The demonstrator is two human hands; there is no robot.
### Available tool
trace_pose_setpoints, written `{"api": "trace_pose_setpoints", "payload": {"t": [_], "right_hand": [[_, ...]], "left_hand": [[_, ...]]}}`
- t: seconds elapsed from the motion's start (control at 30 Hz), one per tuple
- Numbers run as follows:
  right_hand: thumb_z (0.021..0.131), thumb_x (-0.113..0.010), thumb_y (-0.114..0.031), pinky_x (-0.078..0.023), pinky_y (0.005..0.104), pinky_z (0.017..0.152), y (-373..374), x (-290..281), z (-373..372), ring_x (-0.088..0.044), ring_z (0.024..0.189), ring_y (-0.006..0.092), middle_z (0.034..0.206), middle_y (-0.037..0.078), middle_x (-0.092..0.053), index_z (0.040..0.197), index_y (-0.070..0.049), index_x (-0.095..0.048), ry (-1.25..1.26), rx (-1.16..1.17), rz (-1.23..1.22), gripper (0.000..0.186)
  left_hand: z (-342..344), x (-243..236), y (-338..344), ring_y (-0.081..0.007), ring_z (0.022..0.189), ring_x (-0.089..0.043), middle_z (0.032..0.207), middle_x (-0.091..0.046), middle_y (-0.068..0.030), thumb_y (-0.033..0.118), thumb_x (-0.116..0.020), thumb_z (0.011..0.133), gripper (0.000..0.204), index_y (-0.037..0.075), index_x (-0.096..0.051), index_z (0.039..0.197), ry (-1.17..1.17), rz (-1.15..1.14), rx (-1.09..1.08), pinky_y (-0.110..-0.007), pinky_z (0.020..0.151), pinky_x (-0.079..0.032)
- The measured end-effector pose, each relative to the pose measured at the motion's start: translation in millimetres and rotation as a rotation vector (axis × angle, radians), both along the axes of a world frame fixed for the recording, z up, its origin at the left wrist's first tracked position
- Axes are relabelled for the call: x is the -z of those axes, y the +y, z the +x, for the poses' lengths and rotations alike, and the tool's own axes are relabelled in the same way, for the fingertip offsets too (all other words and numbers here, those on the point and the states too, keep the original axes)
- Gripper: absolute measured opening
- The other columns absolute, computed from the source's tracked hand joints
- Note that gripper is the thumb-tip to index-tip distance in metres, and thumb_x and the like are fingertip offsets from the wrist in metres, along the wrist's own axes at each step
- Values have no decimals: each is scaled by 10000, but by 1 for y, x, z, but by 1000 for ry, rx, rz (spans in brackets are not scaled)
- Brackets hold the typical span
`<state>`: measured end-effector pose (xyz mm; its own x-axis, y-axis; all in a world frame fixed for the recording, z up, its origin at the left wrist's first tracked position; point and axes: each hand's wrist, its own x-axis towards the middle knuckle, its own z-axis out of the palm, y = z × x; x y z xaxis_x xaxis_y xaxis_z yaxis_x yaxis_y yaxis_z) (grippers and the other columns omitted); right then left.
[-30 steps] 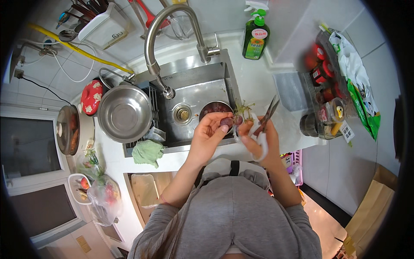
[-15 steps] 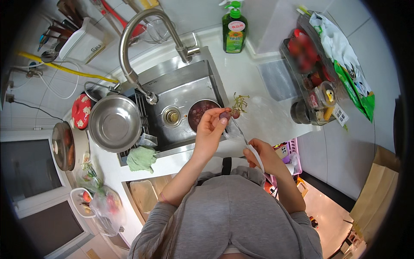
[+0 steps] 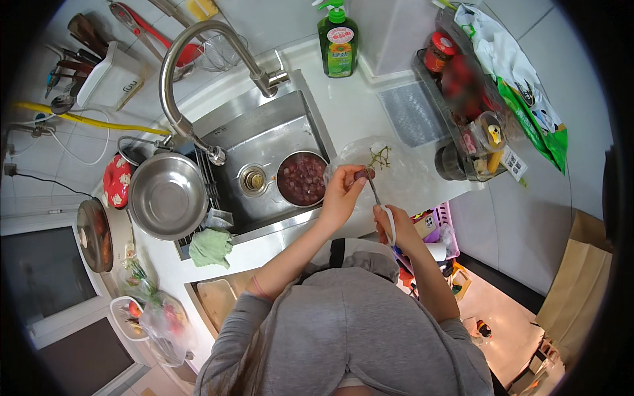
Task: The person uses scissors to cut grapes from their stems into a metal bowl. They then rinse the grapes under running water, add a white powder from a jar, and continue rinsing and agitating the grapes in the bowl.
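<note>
My left hand (image 3: pixel 341 200) pinches a dark red grape (image 3: pixel 361 174) over the counter, just right of the sink. A bare green grape stem (image 3: pixel 380 157) sticks out beyond the fingertips. Scissors with white handles (image 3: pixel 391 226) are in my right hand (image 3: pixel 404 232), fingers in the loops. Their metal blades reach up to the grape and stem; whether the blades are apart is too small to tell. Below and left of my left hand, a round metal bowl (image 3: pixel 281 188) full of dark red grapes (image 3: pixel 302 177) stands in the sink.
A clear plastic bag (image 3: pixel 403 175) lies under the hands. The steel sink (image 3: pixel 254 142) has a curved faucet (image 3: pixel 173 79) over it. Left stand a metal basin (image 3: pixel 168 198) and a green cloth (image 3: pixel 211 247). A green soap bottle (image 3: pixel 338 46) and a rack of jars (image 3: pixel 462 99) line the back.
My left hand has shifted right, away from the bowl, which shows more fully. The scissor blades now reach closer to the grape. The whole view has shifted slightly.
</note>
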<state>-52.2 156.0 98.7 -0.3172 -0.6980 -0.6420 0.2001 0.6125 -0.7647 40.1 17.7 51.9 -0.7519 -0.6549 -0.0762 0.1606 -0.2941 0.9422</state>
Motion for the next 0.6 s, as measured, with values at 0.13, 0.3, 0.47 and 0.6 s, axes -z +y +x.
{"api": "trace_pose_setpoints", "payload": {"t": [0.13, 0.3, 0.47, 0.6], "right_hand": [[877, -535, -472, -355, 269, 392, 4, 36, -11, -427, 375, 128, 471, 33, -429, 768, -11, -488, 17, 61, 44, 476], [870, -541, -483, -361, 271, 385, -1, 51, -9, -428, 375, 134, 487, 38, -441, 762, -12, -483, -28, 103, 72, 487], [841, -553, -532, -371, 255, 389, -11, 57, -11, -472, 383, 125, 511, 49, -504, 745, 6, -519, 74, 91, 53, 548], [821, -610, -488, -408, 276, 448, -9, 90, -35, -520, 469, 147, 562, 65, -519, 772, 11, -509, 340, 117, 138, 511]], "left_hand": [[-14, 44, 1, -135, 988, -570, 1028, -612, -87, 5, -514, 893, 173, -8, -481, 1063, -34, 38, 20, -255, 868, -434], [-17, 65, -1, -134, 982, -571, 1016, -610, -83, 1, -508, 895, 163, -2, -482, 1056, -91, 58, 34, -254, 865, -437], [-17, 70, -2, -116, 961, -560, 997, -606, -65, 17, -507, 902, 167, 12, -505, 1069, -111, 98, -14, -247, 854, -439], [4, 75, -26, -103, 865, -554, 955, -599, -47, 37, -546, 885, 155, 39, -522, 1037, -200, -21, -134, -230, 783, -445]]}}
